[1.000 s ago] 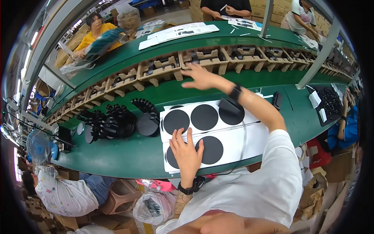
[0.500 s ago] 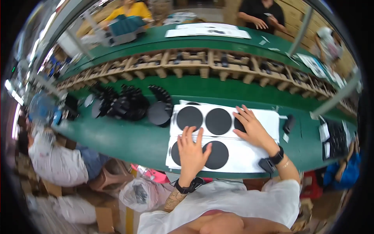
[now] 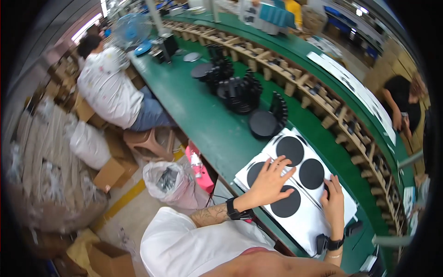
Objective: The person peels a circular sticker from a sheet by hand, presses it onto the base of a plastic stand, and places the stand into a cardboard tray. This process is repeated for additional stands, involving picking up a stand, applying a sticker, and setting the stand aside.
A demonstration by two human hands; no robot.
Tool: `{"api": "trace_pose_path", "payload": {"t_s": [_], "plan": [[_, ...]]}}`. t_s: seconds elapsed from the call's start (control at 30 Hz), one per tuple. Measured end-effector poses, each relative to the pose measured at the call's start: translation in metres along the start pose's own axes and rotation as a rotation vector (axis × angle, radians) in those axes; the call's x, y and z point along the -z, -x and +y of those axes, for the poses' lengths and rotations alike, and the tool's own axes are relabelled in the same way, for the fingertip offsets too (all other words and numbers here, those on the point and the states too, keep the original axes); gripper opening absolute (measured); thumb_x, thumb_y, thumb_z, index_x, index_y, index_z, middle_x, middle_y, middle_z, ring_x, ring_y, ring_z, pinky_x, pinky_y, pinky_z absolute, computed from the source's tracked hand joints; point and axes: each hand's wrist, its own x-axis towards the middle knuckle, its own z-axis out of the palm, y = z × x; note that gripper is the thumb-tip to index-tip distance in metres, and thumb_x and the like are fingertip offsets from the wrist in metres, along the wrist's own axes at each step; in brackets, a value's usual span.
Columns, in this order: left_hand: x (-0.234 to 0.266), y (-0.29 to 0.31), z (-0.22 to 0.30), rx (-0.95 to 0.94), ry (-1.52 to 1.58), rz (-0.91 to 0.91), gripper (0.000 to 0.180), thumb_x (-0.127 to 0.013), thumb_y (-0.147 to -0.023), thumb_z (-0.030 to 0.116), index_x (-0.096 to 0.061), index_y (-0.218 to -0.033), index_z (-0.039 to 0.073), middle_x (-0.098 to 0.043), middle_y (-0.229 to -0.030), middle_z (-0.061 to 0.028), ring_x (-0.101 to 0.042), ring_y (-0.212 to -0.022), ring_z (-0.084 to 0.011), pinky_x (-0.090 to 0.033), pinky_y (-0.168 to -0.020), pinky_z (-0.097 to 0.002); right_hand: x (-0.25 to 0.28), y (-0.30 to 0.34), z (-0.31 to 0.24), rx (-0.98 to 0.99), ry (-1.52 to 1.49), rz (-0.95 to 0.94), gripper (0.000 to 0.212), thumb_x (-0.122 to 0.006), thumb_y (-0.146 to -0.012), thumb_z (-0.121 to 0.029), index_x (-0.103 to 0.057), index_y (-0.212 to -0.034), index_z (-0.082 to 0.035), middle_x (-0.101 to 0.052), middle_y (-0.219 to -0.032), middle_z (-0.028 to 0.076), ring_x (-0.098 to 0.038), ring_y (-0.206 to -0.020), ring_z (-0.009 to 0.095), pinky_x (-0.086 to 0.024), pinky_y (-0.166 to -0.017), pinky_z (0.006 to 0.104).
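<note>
White sheets (image 3: 302, 231) bearing large black discs (image 3: 311, 174) lie on the green bench, some overlapping. My left hand (image 3: 269, 184) rests over them with its fingers spread, between the disc at the upper edge (image 3: 290, 150) and a lower disc (image 3: 285, 203). On the right side, my right hand (image 3: 334, 205) is open, its fingers slightly bent at a partly covered disc on the far row. Neither hand grips anything. Both wrists wear black straps with small dark devices.
Black round parts with curved, ridged pieces (image 3: 240, 94) stand beyond the sheets, with a flat black disc part (image 3: 263, 123) nearest. A divided cardboard rack (image 3: 318, 94) runs along the bench. A lined bin (image 3: 168, 180) is below left; a person (image 3: 110, 83) sits further along.
The view has swung left, bringing the seated person and floor boxes further in. My hands stay over the sheets, with the left fingers now reaching the edge of an upper disc.
</note>
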Motion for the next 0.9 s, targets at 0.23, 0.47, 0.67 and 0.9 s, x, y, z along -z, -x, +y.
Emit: {"api": "trace_pose_path", "payload": {"t_s": [0.23,0.47,0.67,0.9], "plan": [[-0.002,0.011,0.008,-0.036,-0.003,0.016,0.055,-0.064,-0.079,0.036,-0.051,-0.124,0.007,-0.041,-0.128,-0.0149,-0.034,-0.127,-0.0346,-0.031,-0.102,-0.0523,0.018,0.021,0.019,0.151,-0.208,0.138,0.024,-0.056,-0.082,-0.011,-0.056,-0.102,0.002,-0.057,-0.122,0.02,-0.046,-0.124,0.039,-0.036,-0.101,0.0426],[-0.013,0.0,0.012,-0.131,0.074,-0.045,0.055,-0.064,-0.079,0.037,-0.051,-0.123,0.006,-0.041,-0.128,-0.016,-0.033,-0.128,-0.0349,-0.031,-0.103,-0.0519,0.032,0.056,0.065,0.097,-0.389,0.378,0.026,-0.059,-0.082,-0.018,-0.054,-0.098,0.002,-0.058,-0.111,0.019,-0.05,-0.118,0.034,-0.036,-0.1,0.0411],[0.005,-0.011,-0.028,-0.23,0.349,-0.128,0.052,-0.068,-0.079,0.031,-0.053,-0.124,0.007,-0.037,-0.133,-0.017,-0.032,-0.128,-0.0372,-0.03,-0.104,-0.0493,0.026,0.105,0.096,0.031,-0.463,0.708,0.022,-0.061,-0.081,-0.01,-0.051,-0.096,0.002,-0.056,-0.108,0.016,-0.049,-0.118,0.031,-0.035,-0.101,0.0399],[0.036,-0.083,-0.129,-0.108,0.397,-0.07,0.055,-0.074,-0.072,0.018,-0.055,-0.122,0.007,-0.045,-0.129,-0.0151,-0.041,-0.123,-0.0323,-0.035,-0.104,-0.0375,0.021,0.166,0.083,-0.177,0.0,0.886,0.02,-0.057,-0.075,0.011,-0.054,-0.093,0.002,-0.06,-0.102,0.016,-0.055,-0.11,0.032,-0.041,-0.094,0.0394]]}}
